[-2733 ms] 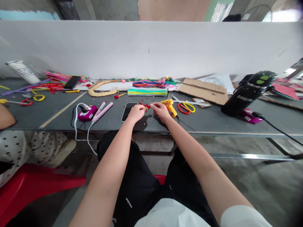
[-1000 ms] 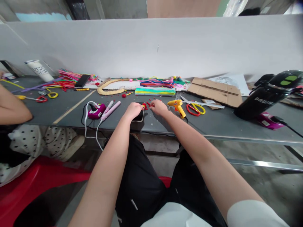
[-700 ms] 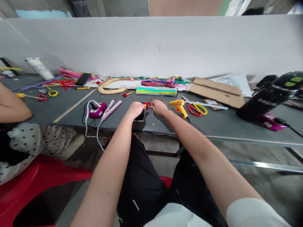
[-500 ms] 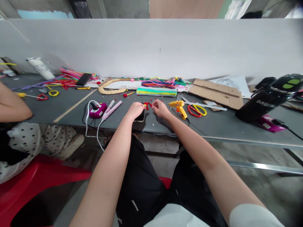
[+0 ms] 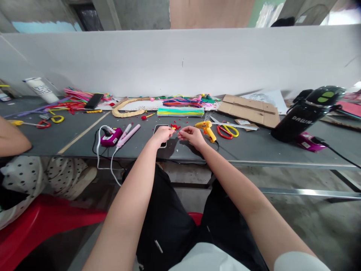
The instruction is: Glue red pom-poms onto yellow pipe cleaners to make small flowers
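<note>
My left hand [image 5: 163, 134] is closed in a pinch on a small yellow piece [image 5: 173, 128], above a phone [image 5: 161, 143] lying on the grey table [image 5: 135, 148]. Small red pieces [image 5: 175, 126] lie just beyond the fingertips. To the right, my right hand [image 5: 191, 136] has its fingers bent together; a tiny red bit seems to be at the fingertips, too small to make out. A yellow glue gun [image 5: 207, 130] rests close to the right hand, with red and yellow scissors [image 5: 227, 131] beyond it.
Purple adapter [image 5: 111, 137] and pink straightener [image 5: 128, 136] lie at left with cables. Pipe cleaners [image 5: 180, 112], a braided ring [image 5: 118, 113] and cardboard [image 5: 248, 110] line the back. A black bottle [image 5: 301, 116] stands right. Another person's arm [image 5: 14, 137] rests far left.
The camera view has shifted slightly. My hands have drawn a little toward me from the red pieces, and more of the phone shows. My right fingertips have turned toward the left hand.
</note>
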`<state>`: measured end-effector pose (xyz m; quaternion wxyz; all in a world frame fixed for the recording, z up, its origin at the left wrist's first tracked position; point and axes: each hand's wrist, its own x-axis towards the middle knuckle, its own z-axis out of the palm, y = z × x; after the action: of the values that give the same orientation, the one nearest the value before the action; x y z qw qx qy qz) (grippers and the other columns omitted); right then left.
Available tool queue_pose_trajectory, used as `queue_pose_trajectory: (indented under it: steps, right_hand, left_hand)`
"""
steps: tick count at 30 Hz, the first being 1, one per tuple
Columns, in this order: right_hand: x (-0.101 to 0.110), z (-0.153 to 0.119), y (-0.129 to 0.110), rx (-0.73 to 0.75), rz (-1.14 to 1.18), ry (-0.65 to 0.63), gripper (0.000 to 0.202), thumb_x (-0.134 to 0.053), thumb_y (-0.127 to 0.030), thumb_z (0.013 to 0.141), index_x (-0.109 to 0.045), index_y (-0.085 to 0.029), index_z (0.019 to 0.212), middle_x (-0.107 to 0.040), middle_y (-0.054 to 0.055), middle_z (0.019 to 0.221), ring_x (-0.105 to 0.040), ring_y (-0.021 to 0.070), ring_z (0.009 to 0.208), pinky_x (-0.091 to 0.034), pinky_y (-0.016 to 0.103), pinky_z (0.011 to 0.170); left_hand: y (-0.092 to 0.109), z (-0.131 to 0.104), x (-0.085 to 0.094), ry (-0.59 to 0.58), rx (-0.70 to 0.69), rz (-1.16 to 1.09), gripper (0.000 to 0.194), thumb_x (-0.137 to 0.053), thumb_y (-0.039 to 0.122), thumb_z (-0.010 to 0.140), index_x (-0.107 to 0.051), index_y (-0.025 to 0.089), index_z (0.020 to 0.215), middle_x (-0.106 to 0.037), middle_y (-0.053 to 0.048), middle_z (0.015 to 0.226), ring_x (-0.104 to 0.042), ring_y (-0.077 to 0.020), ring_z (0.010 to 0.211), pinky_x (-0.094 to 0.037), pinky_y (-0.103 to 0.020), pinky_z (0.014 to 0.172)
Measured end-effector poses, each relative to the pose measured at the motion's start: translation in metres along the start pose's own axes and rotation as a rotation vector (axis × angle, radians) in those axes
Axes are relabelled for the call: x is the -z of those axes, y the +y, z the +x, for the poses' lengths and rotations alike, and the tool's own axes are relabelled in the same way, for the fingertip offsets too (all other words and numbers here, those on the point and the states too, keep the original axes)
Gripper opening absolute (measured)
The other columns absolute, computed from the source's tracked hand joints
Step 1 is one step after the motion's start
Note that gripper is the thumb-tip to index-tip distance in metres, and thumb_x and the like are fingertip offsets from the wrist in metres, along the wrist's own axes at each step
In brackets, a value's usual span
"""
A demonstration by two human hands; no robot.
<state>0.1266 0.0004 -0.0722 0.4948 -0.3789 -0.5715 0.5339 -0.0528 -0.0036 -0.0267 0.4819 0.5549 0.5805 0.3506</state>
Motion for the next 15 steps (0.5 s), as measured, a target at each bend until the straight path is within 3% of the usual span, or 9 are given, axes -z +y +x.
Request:
queue_pose_trajectory:
  steps: [6,15]
  right_hand:
    - [-0.001,0.0,-0.003,0.012,-0.006,0.071,0.042,-0.083,-0.053,0.065,-0.073,-0.017,0.083,-0.066,-0.001,0.068,-0.05,0.0106,0.06,-0.043,0.025,0.059]
    - [0.001,0.0,-0.005,-0.011,0.043,0.04,0.048,-0.082,-0.058,0.063,-0.072,-0.015,0.084,-0.063,-0.001,0.07,-0.05,0.0104,0.062,-0.041,0.025,0.061]
  left_hand:
    - [0.001,-0.003,-0.007,-0.046,0.005,-0.026,0.023,-0.072,0.035,0.081,-0.059,0.017,0.075,-0.051,0.001,0.065,-0.029,-0.0049,0.042,-0.013,-0.024,0.044]
    - [0.002,-0.002,-0.022,-0.002,-0.037,0.024,0.022,-0.071,0.037,0.082,-0.062,0.016,0.08,-0.055,0.0,0.066,-0.037,-0.0077,0.048,-0.022,-0.023,0.047]
